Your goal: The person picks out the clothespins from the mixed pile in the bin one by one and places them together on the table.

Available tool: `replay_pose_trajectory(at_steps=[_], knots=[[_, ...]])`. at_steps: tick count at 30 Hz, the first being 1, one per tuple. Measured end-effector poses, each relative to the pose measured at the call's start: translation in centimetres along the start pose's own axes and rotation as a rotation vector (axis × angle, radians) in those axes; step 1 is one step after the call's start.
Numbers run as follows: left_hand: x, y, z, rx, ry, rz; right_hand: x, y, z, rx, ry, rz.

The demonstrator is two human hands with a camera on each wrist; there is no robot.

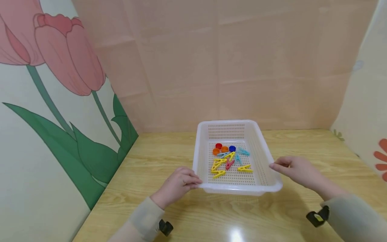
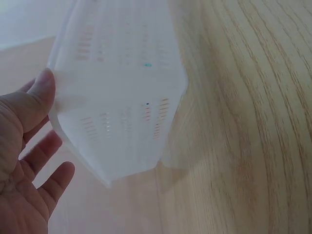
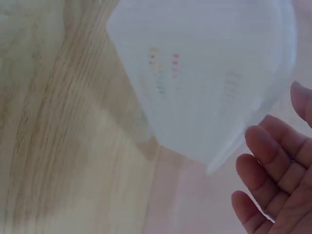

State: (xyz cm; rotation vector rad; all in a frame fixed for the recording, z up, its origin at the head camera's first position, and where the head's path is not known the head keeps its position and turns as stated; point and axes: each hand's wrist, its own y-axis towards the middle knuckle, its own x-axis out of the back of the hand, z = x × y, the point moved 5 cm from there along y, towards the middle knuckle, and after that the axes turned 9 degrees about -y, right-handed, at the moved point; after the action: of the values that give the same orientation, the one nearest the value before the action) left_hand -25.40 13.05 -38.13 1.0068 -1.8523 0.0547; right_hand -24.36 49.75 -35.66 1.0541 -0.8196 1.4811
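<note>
A white plastic basket (image 1: 266, 178) with perforated walls stands on the wooden table, holding several clothespins and bottle caps. The clothespins are yellow (image 1: 245, 168), light blue (image 1: 238, 158) and red (image 1: 229, 164). Red, orange and blue caps (image 1: 232, 148) lie behind them. At the basket's front left corner my left hand (image 1: 181, 183) pinches the rim, thumb (image 2: 45, 90) on the outer side. My right hand (image 1: 297, 169) is beside the right rim, fingertips (image 3: 256, 134) right at the edge and thumb spread away from it.
The light wood table (image 1: 163, 151) extends around the basket. A beige sheet (image 1: 187, 67) hangs along the back. On the left is a wall panel with pink tulips (image 1: 69, 53); a pale panel with red petals (image 1: 381, 156) borders the right. Dark wrist devices (image 1: 318, 216) sit at both sleeves.
</note>
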Motion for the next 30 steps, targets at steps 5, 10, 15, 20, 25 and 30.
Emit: replay_pose_trajectory(at_steps=[5,10,15,20,25,30], knots=[[-0.1,0.1,0.0,-0.001,-0.006,-0.004,-0.5,1.8,-2.0,0.020,0.076,-0.063],[-0.2,0.2,0.0,-0.021,-0.015,-0.014,-1.2,2.9,-3.4,0.130,0.140,-0.036],[-0.3,0.2,0.1,-0.017,-0.003,-0.008,-1.6,3.4,-3.9,0.205,0.078,-0.007],[-0.3,0.2,0.2,-0.011,-0.002,0.000,-1.7,3.5,-4.0,0.258,-0.039,-0.042],[-0.2,0.0,0.2,-0.005,-0.012,-0.005,-1.9,3.3,-3.7,0.352,-0.156,-0.113],[-0.2,0.0,0.2,-0.010,-0.009,-0.010,-1.8,3.1,-3.6,0.416,-0.261,-0.191]])
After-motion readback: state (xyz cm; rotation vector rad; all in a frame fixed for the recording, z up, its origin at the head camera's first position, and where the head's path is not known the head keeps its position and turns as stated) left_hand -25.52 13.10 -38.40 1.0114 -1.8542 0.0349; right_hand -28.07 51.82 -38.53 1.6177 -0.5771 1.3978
